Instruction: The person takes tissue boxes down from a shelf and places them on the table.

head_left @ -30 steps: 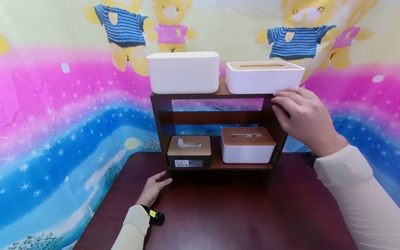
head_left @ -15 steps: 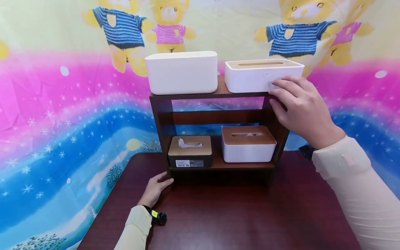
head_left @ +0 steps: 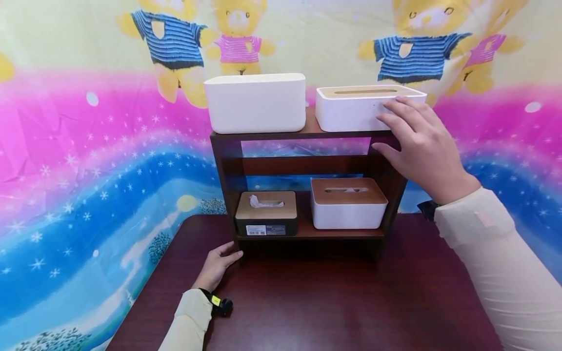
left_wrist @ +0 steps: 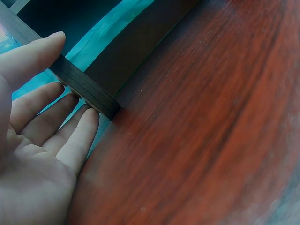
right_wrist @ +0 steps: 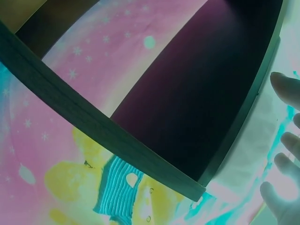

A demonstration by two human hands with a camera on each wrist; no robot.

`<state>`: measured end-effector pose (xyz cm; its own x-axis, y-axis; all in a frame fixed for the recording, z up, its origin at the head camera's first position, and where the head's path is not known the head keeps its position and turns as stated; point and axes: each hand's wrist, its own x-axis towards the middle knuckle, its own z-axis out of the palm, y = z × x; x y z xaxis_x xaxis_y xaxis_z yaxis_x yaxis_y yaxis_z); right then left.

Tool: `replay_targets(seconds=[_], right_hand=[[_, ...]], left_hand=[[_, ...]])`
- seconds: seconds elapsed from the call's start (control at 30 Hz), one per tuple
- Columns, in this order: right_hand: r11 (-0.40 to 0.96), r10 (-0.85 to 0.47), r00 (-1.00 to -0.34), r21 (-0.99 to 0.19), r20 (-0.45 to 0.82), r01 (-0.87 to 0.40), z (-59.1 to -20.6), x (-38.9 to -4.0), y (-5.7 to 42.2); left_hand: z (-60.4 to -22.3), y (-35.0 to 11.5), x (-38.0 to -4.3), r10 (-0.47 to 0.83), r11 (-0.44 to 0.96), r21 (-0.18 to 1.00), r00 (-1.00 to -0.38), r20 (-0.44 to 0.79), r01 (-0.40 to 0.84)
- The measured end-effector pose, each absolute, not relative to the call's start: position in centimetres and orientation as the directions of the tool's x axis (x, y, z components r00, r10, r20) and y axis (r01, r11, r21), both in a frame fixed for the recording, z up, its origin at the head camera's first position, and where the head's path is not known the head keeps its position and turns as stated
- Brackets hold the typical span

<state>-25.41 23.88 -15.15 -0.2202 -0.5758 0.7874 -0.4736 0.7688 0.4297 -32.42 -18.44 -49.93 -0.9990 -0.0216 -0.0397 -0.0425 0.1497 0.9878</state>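
Note:
At the table, my left hand [head_left: 216,265] holds the lower left side panel of a dark wooden shelf [head_left: 303,165]. In the left wrist view its fingertips [left_wrist: 91,112] meet the panel's outer side, and the thumb lies across the front edge. My right hand [head_left: 423,146] is raised at the shelf's upper right corner, fingers spread in front of a white tissue box [head_left: 347,109] with a wooden lid. Whether they touch the box cannot be told. In the right wrist view these fingers [right_wrist: 287,89] stand apart from the shelf's edge. A plain white bin [head_left: 256,106] sits top left.
Below are a black tissue box [head_left: 265,214] with a light wooden lid and a white tissue box [head_left: 349,204] with a brown lid. The shelf stands on a dark red table [head_left: 307,302]. Behind hangs a bear-print cloth [head_left: 110,146].
My right hand has shifted up a little from the shelf's top corner to the white box's front, and its fingers have spread. My left hand stays at the panel.

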Motion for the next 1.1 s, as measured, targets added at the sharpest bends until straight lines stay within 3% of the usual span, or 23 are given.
replay_targets(seconds=[0.4,1.1], right_hand=[[0.774,-0.591,-0.215,0.471,0.777,-0.423,-14.2,-26.2,23.6],[0.786,-0.566,-0.232,0.433,0.791,-0.440,-13.9,-27.4,23.2]], left_hand=[[-49.5,-18.3,-32.5,-0.009,0.148,0.989,-1.000,-0.022,-0.023],[-49.6,-18.4,-32.3,-0.013,0.146,0.989,-0.999,-0.029,-0.031]])
